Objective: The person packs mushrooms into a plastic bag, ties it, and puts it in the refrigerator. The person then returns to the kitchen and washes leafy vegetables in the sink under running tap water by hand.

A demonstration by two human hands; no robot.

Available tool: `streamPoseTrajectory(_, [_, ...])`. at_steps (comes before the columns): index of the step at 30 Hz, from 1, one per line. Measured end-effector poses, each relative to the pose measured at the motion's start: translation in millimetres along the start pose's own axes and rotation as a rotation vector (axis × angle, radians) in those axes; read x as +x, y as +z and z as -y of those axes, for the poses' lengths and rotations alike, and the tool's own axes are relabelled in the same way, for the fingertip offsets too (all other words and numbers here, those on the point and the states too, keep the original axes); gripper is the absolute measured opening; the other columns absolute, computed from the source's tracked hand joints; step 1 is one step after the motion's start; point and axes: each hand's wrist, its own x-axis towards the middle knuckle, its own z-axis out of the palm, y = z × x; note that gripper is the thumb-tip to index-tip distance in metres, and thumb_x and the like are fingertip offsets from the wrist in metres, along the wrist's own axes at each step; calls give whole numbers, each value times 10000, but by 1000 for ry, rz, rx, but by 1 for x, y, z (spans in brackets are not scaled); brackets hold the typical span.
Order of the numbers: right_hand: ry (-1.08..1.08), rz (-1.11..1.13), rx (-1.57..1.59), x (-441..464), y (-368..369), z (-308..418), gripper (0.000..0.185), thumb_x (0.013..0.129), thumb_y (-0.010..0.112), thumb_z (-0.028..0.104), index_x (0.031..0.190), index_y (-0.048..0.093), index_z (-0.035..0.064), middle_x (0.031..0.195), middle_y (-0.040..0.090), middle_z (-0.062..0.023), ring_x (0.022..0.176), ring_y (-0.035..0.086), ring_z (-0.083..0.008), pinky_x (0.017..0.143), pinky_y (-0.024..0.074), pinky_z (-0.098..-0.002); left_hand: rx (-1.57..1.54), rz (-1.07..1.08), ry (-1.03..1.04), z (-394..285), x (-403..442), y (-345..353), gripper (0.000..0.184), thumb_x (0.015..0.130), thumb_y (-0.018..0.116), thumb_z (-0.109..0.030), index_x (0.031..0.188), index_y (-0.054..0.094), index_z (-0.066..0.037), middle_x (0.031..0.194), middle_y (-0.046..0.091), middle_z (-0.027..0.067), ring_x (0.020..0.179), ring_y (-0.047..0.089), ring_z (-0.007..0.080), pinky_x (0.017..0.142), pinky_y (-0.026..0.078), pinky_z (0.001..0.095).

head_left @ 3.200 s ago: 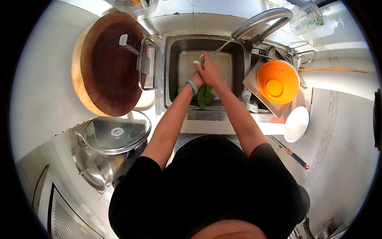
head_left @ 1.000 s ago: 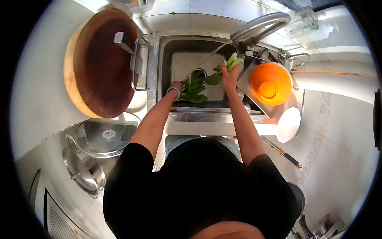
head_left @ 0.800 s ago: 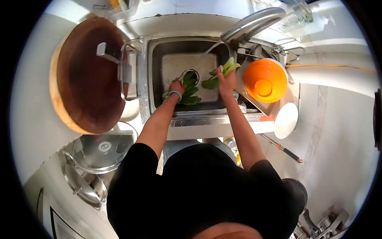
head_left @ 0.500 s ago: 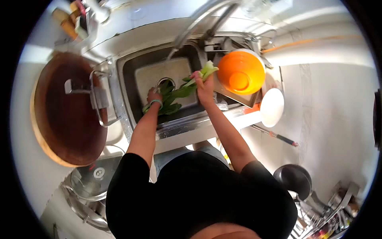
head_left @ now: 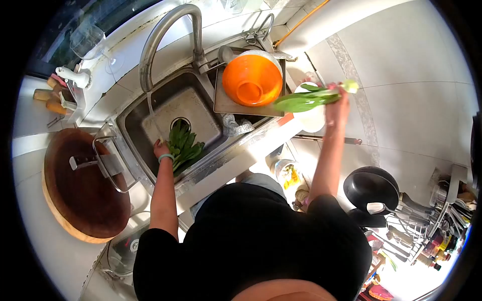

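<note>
In the steel sink (head_left: 208, 113), my left hand (head_left: 161, 149) is closed at the left side of a pile of leafy greens (head_left: 183, 143) by the drain. Water runs from the curved faucet (head_left: 145, 65) just above that hand. My right hand (head_left: 337, 108) is raised to the right of the sink, fingers closed around a bunch of greens (head_left: 304, 102), its leaves pointing left over the white bowl (head_left: 312, 120). An orange bowl (head_left: 252, 80), bottom up, rests on a metal tray (head_left: 221, 103) between the sink and the white bowl.
A round wooden chopping board (head_left: 83, 190) stands left of the sink beside a rack holding a cleaver (head_left: 109, 164). At the lower right are a black wok (head_left: 371, 189) and a rack of utensils (head_left: 416, 236). A bin (head_left: 287, 174) sits below the counter.
The view has turned and shifted rightward. My right hand has lifted one bunch of greens out of the sink and carried it right, past the orange bowl. My left hand has stayed by the pile.
</note>
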Motion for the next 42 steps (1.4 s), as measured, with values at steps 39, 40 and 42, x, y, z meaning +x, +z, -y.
streamPoseTrajectory(39, [-67, 952, -938, -169, 115, -207, 302, 744, 601, 25, 1037, 530, 22, 939, 557, -137, 818, 564, -256, 756, 453, -340, -621, 324, 24, -24, -14, 23, 206, 902, 456, -164, 1057, 538, -55, 844, 631, 98, 712, 578, 197, 638, 468, 332])
streamPoseTrajectory(40, [39, 1056, -889, -179, 126, -227, 309, 736, 605, 19, 1035, 529, 17, 966, 551, -153, 851, 561, -282, 775, 450, -352, -750, 425, 21, -24, -16, 22, 201, 903, 464, -158, 1064, 531, -58, 836, 630, 83, 702, 569, 176, 613, 461, 313])
streamPoseTrajectory(42, [-29, 1077, -923, -194, 140, -274, 315, 726, 619, 31, 1029, 531, 15, 959, 560, -153, 845, 561, -288, 756, 455, -350, -879, 514, 25, -40, -33, 19, 198, 904, 473, -152, 1071, 524, -60, 829, 629, 68, 691, 560, 155, 588, 455, 294])
